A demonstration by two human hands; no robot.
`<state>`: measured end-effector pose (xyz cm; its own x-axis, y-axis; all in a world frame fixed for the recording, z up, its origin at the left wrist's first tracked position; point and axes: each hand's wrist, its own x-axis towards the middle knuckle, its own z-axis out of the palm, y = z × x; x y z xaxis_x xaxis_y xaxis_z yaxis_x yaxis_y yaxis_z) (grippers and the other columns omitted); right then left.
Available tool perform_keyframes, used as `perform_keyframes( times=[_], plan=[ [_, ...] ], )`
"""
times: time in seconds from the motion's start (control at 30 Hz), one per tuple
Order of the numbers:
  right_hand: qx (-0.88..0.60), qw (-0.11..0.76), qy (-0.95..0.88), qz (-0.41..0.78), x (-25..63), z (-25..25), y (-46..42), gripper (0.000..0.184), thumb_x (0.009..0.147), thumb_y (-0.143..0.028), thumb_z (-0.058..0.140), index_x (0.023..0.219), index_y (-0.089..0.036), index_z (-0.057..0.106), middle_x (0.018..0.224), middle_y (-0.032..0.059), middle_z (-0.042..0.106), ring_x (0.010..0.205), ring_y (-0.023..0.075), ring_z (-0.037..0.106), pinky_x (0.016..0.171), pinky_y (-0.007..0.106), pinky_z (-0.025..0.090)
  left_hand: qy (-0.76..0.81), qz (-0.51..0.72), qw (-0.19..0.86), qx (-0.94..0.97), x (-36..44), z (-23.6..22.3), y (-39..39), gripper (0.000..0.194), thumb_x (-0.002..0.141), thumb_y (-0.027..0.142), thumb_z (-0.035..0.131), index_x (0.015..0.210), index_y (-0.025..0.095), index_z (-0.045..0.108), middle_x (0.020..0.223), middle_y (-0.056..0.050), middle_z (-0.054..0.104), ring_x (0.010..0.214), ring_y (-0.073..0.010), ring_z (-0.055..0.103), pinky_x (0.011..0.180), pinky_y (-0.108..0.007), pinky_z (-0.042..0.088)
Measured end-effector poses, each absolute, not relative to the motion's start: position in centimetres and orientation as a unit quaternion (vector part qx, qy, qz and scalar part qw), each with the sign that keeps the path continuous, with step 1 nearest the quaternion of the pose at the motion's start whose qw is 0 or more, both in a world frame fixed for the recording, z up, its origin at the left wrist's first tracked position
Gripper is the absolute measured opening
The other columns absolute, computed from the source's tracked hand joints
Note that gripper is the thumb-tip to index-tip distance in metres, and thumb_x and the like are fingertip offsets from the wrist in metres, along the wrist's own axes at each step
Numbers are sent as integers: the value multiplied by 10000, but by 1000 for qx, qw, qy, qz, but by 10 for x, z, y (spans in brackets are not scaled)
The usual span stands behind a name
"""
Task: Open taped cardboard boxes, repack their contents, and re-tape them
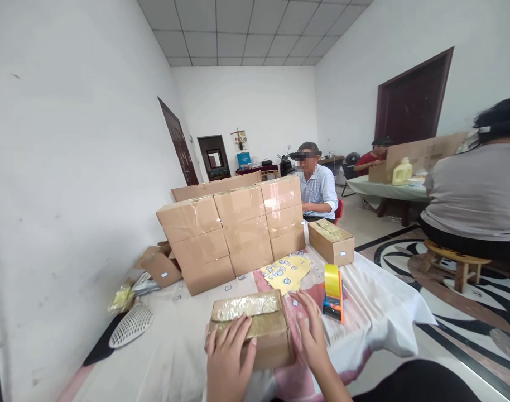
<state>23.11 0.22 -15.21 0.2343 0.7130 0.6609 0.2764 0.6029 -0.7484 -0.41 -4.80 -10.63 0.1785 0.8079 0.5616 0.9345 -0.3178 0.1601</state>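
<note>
In front of me sits a taped cardboard box (272, 352), a strip of shiny tape across its top. My left hand (232, 354) lies flat on the near left part of the top, fingers spread. Just off the box's right side is my right hand (311, 329), open, fingers stretched forward. A small white label (295, 302) shows by its fingertips; whether it touches them I cannot tell. Beyond lies a yellow sheet (286, 272) dotted with several small labels. Right of my right hand stands a tape dispenser (333, 296) with a yellow roll.
Stacked cardboard boxes (246, 237) form a wall at the table's far side. Another taped box (331, 243) stands at the far right. On the left are an open carton (160, 267) and a white fly swatter (132, 326). Other people sit across and at right.
</note>
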Motion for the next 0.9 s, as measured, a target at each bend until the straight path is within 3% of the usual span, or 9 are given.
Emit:
perform_keyframes(
  times=[0.2,0.3,0.37,0.43,0.5,0.57,0.73,0.9],
  plan=[
    [-490,717,-488,83,275,-143,3,482,946,-432,575,1394,-262,528,1429,144,529,1407,387,414,1173,681,282,-593,-272,65,-756,2,-94,-55,401,1005,379,447,1342,350,661,1436,-19,640,1336,-285,586,1181,-578,264],
    [-554,741,-352,145,314,-128,25,676,851,-526,643,1419,-222,439,1516,168,432,1431,373,406,1155,567,392,-604,-252,42,-755,9,-82,-59,415,1003,339,424,1338,307,667,1439,-54,638,1343,-300,577,1171,-600,289],
    [-567,729,-325,205,340,-122,49,729,829,-571,622,1413,-203,388,1463,194,489,1316,358,548,981,485,549,-614,-231,28,-754,14,-73,-60,435,994,314,411,1354,279,654,1451,-79,626,1354,-322,565,1165,-647,283],
    [-573,701,-331,264,359,-122,74,695,768,-587,671,1294,-186,459,1190,170,667,1044,337,699,766,424,607,-623,-205,18,-755,21,-65,-60,459,970,297,429,1381,259,629,1471,-101,608,1364,-349,549,1158,-709,252],
    [-574,676,-346,306,369,-125,91,668,703,-580,732,1188,-191,489,917,104,722,795,307,728,636,398,596,-630,-182,14,-754,26,-60,-60,481,934,288,471,1391,257,618,1476,-114,604,1362,-366,546,1152,-750,221],
    [-578,664,-352,318,371,-132,98,662,675,-581,759,1141,-203,480,792,55,708,688,290,711,597,396,582,-640,-171,11,-749,31,-59,-58,488,906,281,503,1377,265,629,1458,-121,619,1349,-374,554,1146,-762,219],
    [-590,657,-388,261,357,-148,83,508,737,-642,698,982,-217,570,828,58,705,799,286,690,681,371,541,-648,-208,41,-732,41,-67,-58,462,907,301,504,1343,249,647,1432,-154,632,1332,-398,547,1144,-808,104],
    [-598,639,-430,222,348,-154,71,471,693,-650,737,730,-203,594,667,60,650,683,263,613,625,344,453,-647,-267,48,-712,41,-73,-58,403,900,339,537,1275,270,665,1413,-134,646,1329,-356,559,1201,-741,-1]
  ],
)
